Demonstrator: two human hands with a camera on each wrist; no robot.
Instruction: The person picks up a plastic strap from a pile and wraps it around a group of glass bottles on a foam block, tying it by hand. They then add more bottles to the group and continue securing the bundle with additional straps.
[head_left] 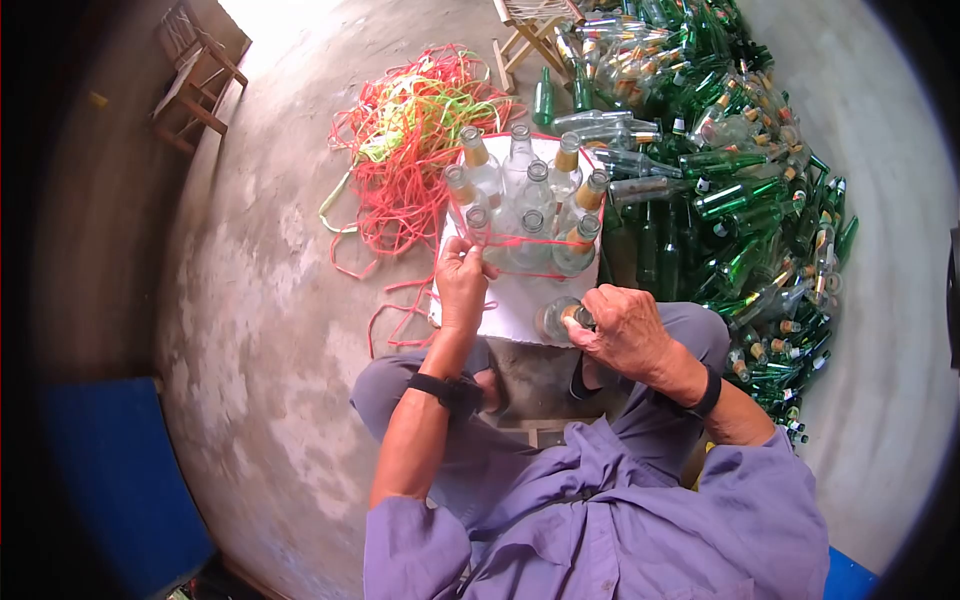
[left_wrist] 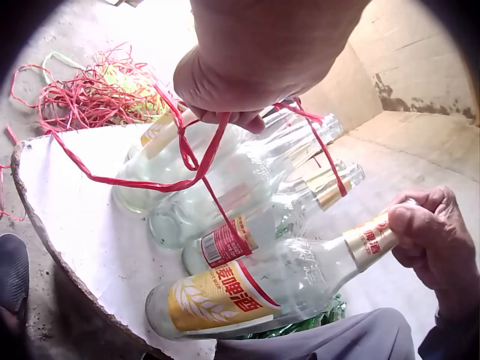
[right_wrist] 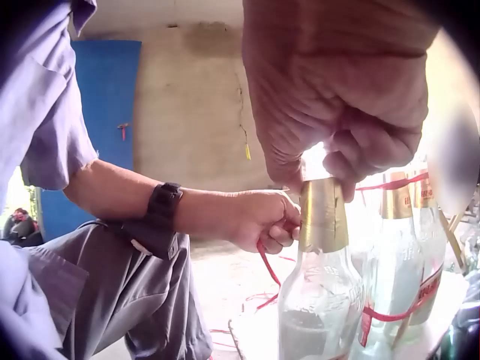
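Note:
My right hand (head_left: 625, 325) grips a clear glass beer bottle (left_wrist: 225, 292) by its gold-foiled neck, at the near edge of a white board (head_left: 455, 318). The bottle has a yellow label and stands apart from a cluster of clear bottles (head_left: 533, 222). Red plastic twine (head_left: 530, 240) runs around that cluster, across the necks and lower down. At the cluster's near left corner, my left hand (head_left: 463, 285) pinches the twine, and a loose end trails beneath it. In the left wrist view a knot (left_wrist: 187, 150) shows in the twine below the fingers.
A tangle of red and yellow-green twine (head_left: 410, 150) lies on the floor beyond the board's left. Many green and clear bottles (head_left: 720, 200) are heaped along the right wall. A wooden stool (head_left: 530, 30) stands at the back, a wooden chair (head_left: 195, 75) at far left.

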